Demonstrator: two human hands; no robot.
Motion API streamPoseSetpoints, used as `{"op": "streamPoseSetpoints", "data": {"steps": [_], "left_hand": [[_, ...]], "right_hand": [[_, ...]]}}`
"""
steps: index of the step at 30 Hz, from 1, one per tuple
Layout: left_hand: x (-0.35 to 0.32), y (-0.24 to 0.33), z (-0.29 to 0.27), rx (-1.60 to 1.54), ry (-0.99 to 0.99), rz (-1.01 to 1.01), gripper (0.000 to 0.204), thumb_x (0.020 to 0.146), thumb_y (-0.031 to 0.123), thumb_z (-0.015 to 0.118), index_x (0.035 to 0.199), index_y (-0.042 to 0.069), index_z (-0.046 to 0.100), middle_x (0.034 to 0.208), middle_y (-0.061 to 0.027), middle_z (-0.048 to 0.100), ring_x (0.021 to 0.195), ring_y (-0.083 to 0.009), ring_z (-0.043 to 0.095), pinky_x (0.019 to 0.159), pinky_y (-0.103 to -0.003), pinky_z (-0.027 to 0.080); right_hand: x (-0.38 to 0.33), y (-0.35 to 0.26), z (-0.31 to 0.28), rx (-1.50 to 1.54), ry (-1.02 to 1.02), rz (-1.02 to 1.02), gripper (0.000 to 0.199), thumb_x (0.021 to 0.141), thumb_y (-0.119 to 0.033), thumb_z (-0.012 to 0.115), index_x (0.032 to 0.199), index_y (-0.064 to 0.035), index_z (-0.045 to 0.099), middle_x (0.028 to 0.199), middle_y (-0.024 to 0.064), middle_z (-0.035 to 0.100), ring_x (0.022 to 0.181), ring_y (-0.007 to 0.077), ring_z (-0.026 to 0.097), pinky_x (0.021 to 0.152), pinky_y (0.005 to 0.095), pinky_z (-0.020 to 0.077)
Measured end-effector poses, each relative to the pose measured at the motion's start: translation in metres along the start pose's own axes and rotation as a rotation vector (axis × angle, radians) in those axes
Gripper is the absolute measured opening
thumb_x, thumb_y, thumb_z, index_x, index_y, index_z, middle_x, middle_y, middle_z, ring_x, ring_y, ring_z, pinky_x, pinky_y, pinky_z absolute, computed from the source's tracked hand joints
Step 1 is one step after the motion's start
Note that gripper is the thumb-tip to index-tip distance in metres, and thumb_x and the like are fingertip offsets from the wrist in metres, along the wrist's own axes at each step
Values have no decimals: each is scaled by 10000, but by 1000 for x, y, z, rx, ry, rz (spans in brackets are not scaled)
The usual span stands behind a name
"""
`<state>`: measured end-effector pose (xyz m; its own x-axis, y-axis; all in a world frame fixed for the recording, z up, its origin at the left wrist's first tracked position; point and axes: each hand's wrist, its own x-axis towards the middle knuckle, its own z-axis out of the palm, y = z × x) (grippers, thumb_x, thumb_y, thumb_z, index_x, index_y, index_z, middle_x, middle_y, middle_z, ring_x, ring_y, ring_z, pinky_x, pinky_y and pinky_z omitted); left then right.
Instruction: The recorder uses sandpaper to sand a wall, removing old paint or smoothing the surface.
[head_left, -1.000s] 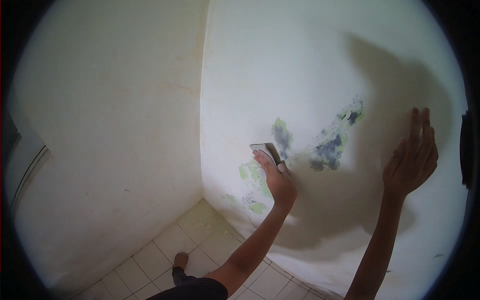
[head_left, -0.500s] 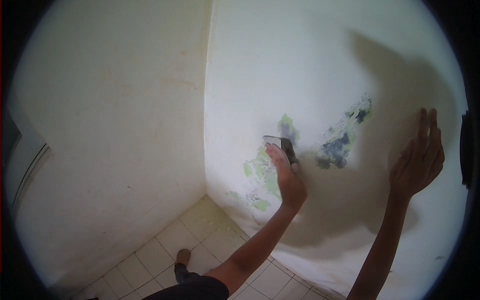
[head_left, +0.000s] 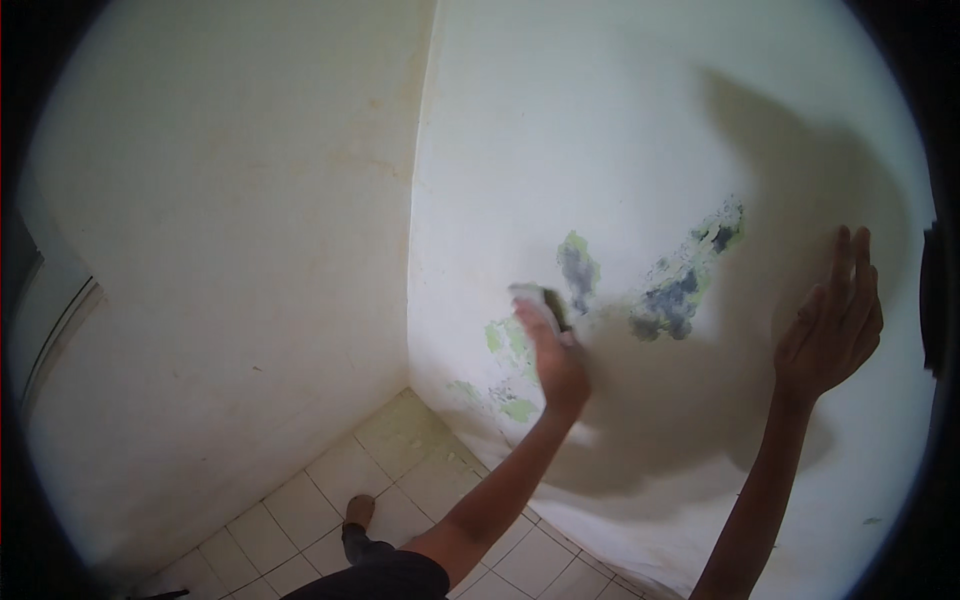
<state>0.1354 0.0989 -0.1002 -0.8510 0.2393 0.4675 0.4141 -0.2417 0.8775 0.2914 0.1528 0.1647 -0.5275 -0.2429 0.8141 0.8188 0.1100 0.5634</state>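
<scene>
Tool: a small flat scraper (head_left: 540, 303), pale blade with a darker back, just left of the frame's centre and pressed against the right-hand wall (head_left: 620, 130).
Left hand (head_left: 558, 365): clenched around the scraper's lower end, knuckles toward me, blade poking out above the fingers.
Right hand (head_left: 828, 320): fingers spread and released, holding nothing, palm flat on the wall at the right of the frame.
Worked patch: flaking paint (head_left: 665, 300) in grey-blue and green, running from centre toward the upper right; the blade's edge sits beside its left blotch.
Handling, as I judge it: the tool looks light and stiff, easy for one hand; best taken by the handle end, clear of the thin edge. The paint seems brittle and likely to crumble.
Below: tiled floor (head_left: 290, 505) in the lower left, one foot (head_left: 358, 512) on it.
Left side: the other wall (head_left: 230, 220), plain and off-white.
</scene>
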Motion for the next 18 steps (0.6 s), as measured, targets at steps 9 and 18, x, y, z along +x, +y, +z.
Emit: {"op": "streamPoseSetpoints", "data": {"steps": [9, 18], "left_hand": [[0, 4, -6, -298, -59, -403, 657, 961, -4, 383, 1517, -91, 43, 1580, -336, 66, 1485, -461, 62, 1206, -439, 147], [-12, -77, -29, 216, -44, -437, 683, 983, 25, 368, 1523, -55, -42, 1575, -339, 110, 1466, -423, 213, 1132, -420, 299]], "right_hand": [[-1, 0, -1, 10, -9, 16, 488, 1067, -327, 220, 1346, -225, 607, 1382, -15, 586, 1175, 206, 572, 982, 339, 442], [3, -5, 1, 42, 27, 33, 498, 1070, -345, 211, 1347, -225, 607, 1389, -20, 582, 1168, 207, 577, 981, 339, 438]]}}
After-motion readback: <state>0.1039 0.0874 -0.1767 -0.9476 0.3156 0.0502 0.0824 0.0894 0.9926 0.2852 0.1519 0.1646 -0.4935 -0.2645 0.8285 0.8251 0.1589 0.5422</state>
